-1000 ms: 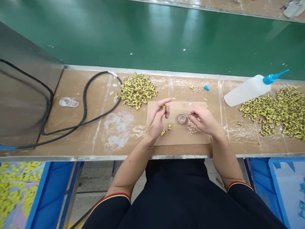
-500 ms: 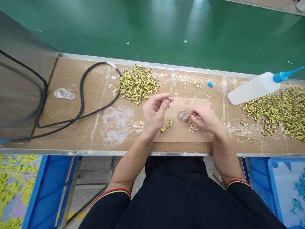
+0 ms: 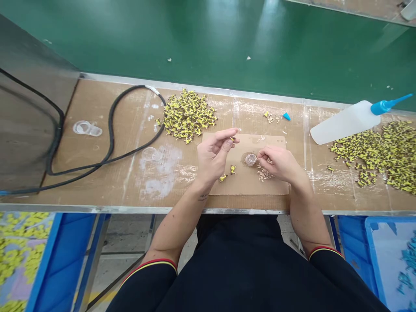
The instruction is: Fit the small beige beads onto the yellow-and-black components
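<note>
My left hand [image 3: 214, 154] pinches a small yellow-and-dark figure [image 3: 232, 138] between thumb and fingers, raised over a cardboard sheet [image 3: 247, 186]. My right hand [image 3: 276, 162] is closed in a pinch on a tiny pale piece [image 3: 258, 158], beside the rim of a small round clear dish [image 3: 250, 159]. Partly under the right hand lies a scatter of tiny pale pieces [image 3: 264, 173]. Two more yellow figures rest on the sheet, a nearer figure [image 3: 222, 177] and a farther figure [image 3: 233, 169].
A heap of yellow figures [image 3: 188, 115] lies behind my left hand, and a larger heap [image 3: 393, 151] at the right. A white squeeze bottle [image 3: 347, 122] leans on it. A blue cap [image 3: 286, 116] lies at the back. A black cable [image 3: 112, 125] loops across the left.
My left hand has shifted slightly right and turned, bringing the yellow figure in its fingers into clearer sight. My right hand stays at the dish's edge.
</note>
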Motion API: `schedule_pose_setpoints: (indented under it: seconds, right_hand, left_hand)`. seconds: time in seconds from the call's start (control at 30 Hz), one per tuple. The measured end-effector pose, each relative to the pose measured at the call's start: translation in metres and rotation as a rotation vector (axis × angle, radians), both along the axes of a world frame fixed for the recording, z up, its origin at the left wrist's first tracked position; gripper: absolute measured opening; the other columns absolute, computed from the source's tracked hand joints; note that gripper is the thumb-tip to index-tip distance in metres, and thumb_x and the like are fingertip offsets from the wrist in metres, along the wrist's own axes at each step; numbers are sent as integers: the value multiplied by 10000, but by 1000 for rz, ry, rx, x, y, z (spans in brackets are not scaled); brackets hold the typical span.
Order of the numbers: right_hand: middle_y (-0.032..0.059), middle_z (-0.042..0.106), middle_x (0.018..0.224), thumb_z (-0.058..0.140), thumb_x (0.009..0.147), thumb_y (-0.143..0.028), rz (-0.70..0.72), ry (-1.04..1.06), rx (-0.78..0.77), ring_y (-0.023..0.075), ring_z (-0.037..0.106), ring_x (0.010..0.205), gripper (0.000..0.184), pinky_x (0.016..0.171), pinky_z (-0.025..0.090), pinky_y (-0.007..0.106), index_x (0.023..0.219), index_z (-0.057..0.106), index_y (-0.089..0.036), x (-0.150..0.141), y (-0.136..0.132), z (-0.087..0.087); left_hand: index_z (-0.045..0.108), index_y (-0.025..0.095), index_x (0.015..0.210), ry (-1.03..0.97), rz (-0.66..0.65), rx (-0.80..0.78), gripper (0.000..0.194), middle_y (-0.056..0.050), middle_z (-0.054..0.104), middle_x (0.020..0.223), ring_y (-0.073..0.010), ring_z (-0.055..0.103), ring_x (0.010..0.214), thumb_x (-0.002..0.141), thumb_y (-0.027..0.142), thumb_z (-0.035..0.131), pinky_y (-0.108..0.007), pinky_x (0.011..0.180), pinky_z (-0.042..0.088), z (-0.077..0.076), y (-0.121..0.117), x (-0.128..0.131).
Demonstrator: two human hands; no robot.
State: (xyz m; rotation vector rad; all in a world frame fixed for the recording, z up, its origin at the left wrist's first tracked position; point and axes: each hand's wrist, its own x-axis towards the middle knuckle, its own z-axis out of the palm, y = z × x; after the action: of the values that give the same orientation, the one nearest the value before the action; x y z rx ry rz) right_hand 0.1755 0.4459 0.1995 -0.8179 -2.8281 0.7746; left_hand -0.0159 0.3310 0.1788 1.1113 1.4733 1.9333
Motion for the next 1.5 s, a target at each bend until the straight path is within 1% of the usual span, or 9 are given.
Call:
schedule_pose_setpoints:
  seconds: [0.1, 0.23, 0.4, 0.5, 0.6, 0.7, 0.8, 1.1, 1.5]
  right_hand:
    - [42, 703, 822, 560, 922, -203, 3, -2, 9, 181, 622, 742, 117, 648, 372, 277, 846, 649, -197, 0, 0, -1]
    - [39, 702, 816, 569, 919, -202, 4, 10, 17, 181, 624, 744, 106, 637, 369, 274, 846, 645, -197, 0, 0, -4]
    - [33, 687, 788, 575, 912, -188, 14, 62, 24, 175, 611, 722, 102, 622, 366, 275, 825, 627, -200, 0, 0, -6]
    - [18, 661, 762, 562, 910, -168, 40, 210, 0, 155, 578, 678, 109, 636, 396, 278, 817, 606, -203, 0, -1, -4]
    - [-5, 627, 731, 566, 904, -147, 64, 440, -60, 127, 517, 616, 118, 602, 398, 270, 807, 585, -212, -1, -3, 0]
    - [-25, 592, 696, 579, 890, -127, 39, 650, -111, 114, 470, 570, 131, 542, 365, 264, 800, 575, -222, -4, -8, 4]
    - [-27, 583, 694, 585, 885, -125, 0, 767, -141, 116, 477, 577, 130, 549, 389, 268, 805, 577, -227, -8, -14, 4]
    - [-11, 631, 735, 578, 864, -106, 46, 800, -154, 133, 557, 647, 136, 612, 480, 285, 812, 580, -232, -13, -22, 2]
    - [-13, 635, 742, 577, 818, -89, 46, 769, -171, 123, 546, 629, 140, 600, 473, 272, 797, 584, -227, -13, -22, 0]
  left_hand:
    - [756, 208, 1097, -25, -2, 15, 244, -78, 771, 1159, -150, 782, 888, 903, 355, 770, -248, 774, 644, -3, 1, -1]
    - [746, 197, 1076, -67, -24, -5, 251, -45, 768, 1001, -165, 788, 904, 878, 344, 796, -259, 805, 652, -4, 3, 0]
    - [740, 177, 1016, -113, -55, -36, 260, -33, 757, 922, -170, 788, 884, 863, 376, 804, -268, 789, 654, -3, 3, 2]
    - [742, 179, 1016, -131, -82, -49, 263, -37, 761, 912, -168, 778, 900, 853, 373, 811, -274, 807, 643, -5, 2, 2]
    - [758, 188, 1014, -125, -80, -39, 257, -44, 771, 949, -135, 750, 896, 824, 342, 840, -241, 824, 609, -7, 2, 3]
    - [763, 190, 983, -138, -101, -36, 266, -41, 771, 943, -108, 719, 824, 791, 340, 869, -214, 777, 588, -9, 0, 8]
    - [750, 194, 980, -194, -171, -54, 280, -31, 764, 925, -109, 723, 805, 777, 336, 881, -217, 756, 599, -8, -3, 14]
    - [732, 174, 919, -301, -291, -135, 353, -30, 758, 849, -175, 782, 802, 731, 418, 906, -294, 758, 669, 0, -6, 30]
    - [732, 172, 925, -270, -314, -125, 301, -44, 772, 877, -174, 786, 831, 766, 375, 887, -297, 802, 673, -1, -8, 30]
